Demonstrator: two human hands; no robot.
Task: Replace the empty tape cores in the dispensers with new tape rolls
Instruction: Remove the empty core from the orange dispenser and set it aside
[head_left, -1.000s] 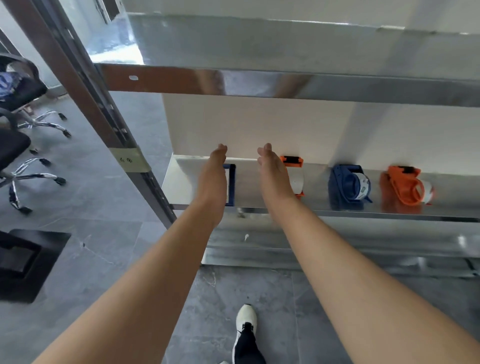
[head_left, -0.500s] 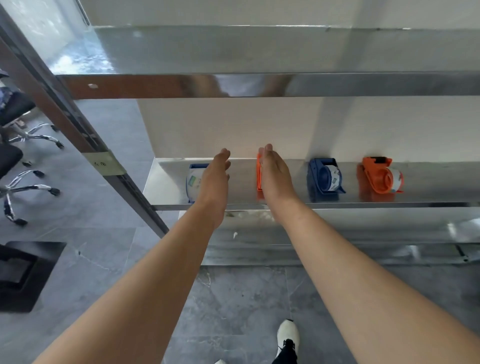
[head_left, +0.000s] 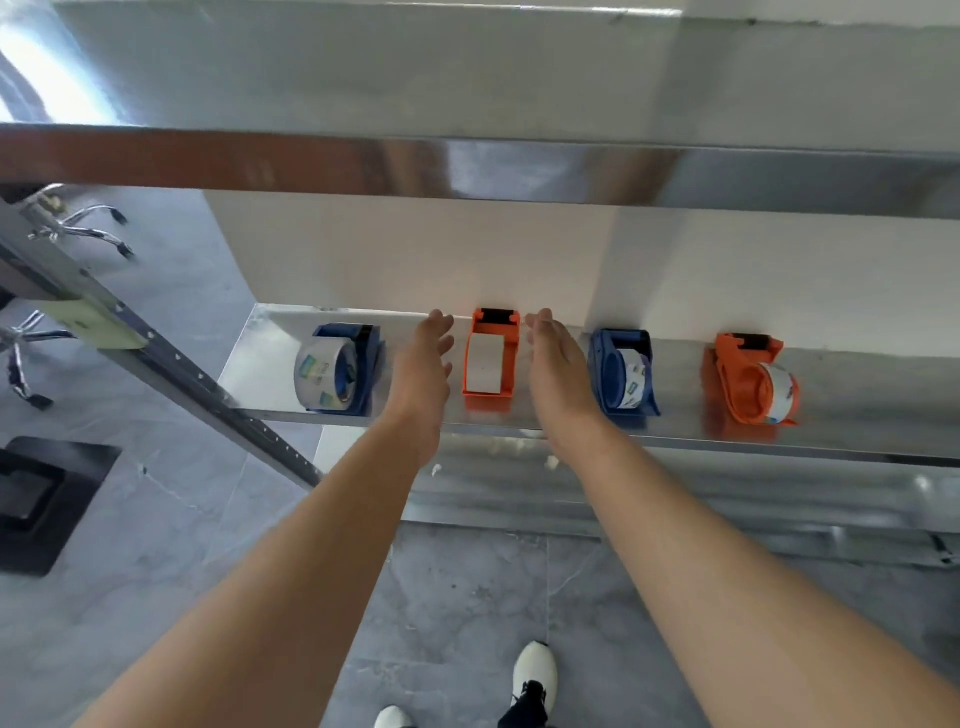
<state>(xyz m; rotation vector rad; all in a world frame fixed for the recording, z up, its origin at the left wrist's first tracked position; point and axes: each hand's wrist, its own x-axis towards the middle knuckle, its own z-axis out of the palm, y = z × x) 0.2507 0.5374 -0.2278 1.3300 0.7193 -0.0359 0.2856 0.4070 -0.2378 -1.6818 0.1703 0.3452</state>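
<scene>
Dispensers are what I am after, and the orange dispenser (head_left: 490, 359) with the white core showing in its middle stands on the steel shelf (head_left: 857, 379) directly between my two hands. My left hand (head_left: 423, 364) is just to its left and my right hand (head_left: 558, 364) just to its right, both with fingers spread and straight, palms turned inward, holding nothing and not touching it as far as I can tell. To do this step well, I judge I should close both palms on the plastic side walls, not on the white core, and lift straight up so the black cutter end at the back does not drag on the metal. The polished shelf looks slippery, so a nudge could slide the thing toward the wall (head_left: 415, 249). On the same shelf a blue dispenser (head_left: 345, 370) with a clear roll sits beyond my left hand, a second blue dispenser (head_left: 623, 371) beyond my right, and another orange one (head_left: 753, 379) farther right, all well apart. Above runs a higher shelf edge (head_left: 519, 166). Off left, on the grey tiled floor (head_left: 171, 322), I see chrome chair legs (head_left: 78, 228).
</scene>
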